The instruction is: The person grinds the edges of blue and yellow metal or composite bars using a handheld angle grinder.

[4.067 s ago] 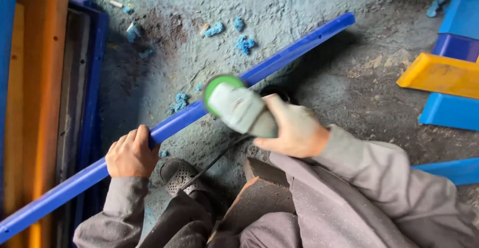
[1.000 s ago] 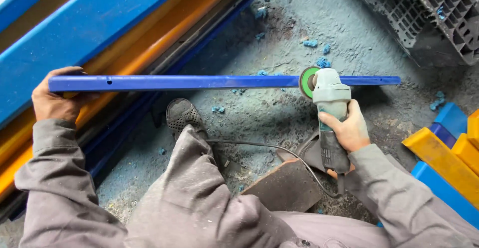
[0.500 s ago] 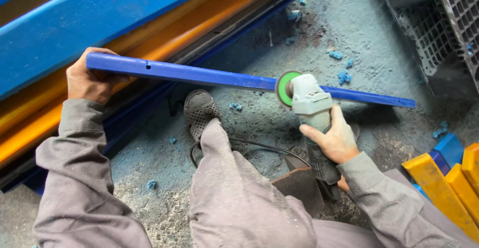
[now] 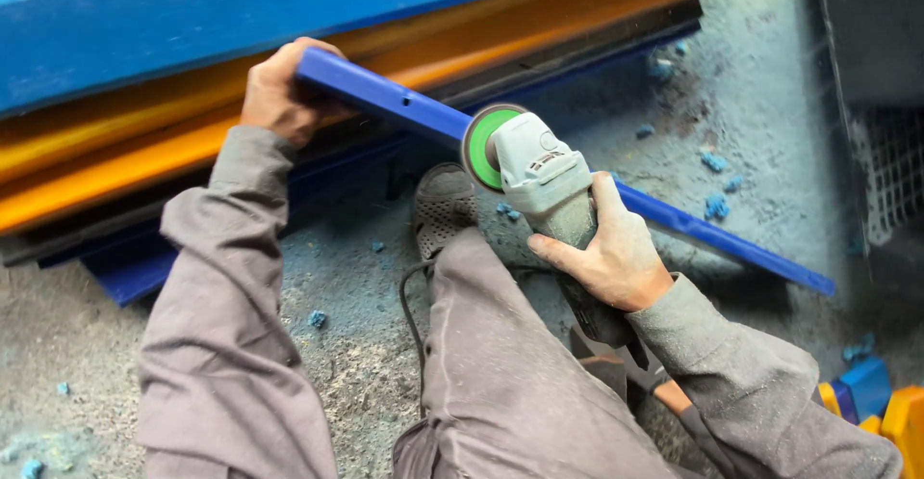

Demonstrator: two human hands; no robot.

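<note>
**Grinder disc on the blue bar**

I take the long blue bar (image 4: 693,227) as my landmark. It is a slim, straight length of painted metal with a flat face and small holes near its upper end, and it runs slantwise from upper left down to the right above a gritty grey floor (image 4: 770,84). My left hand (image 4: 279,94) is clamped around the bar's upper end, fingers wrapped over its edge. My right hand (image 4: 611,248) is closed on the body of an angle grinder (image 4: 539,176), just below the bar's middle. The grinder has a pale grey plastic housing, dusty and scuffed, and its round green disc (image 4: 478,147) stands on edge against the bar; I cannot tell exactly where disc and metal meet.

Behind the bar lie broad painted beams, blue (image 4: 289,7) over orange (image 4: 144,166), smooth and long, cut off by the frame. Below the bar, a dark mesh shoe (image 4: 443,205) sits beside a black cable (image 4: 412,315). Crumbly blue flakes (image 4: 717,205) are scattered on the floor near the bar's lower half. Grey cloth sleeves and trousers hide the grinder's rear handle. At the far right, below the bar's tip, blue and yellow pieces (image 4: 881,412) are mostly out of view.
</note>
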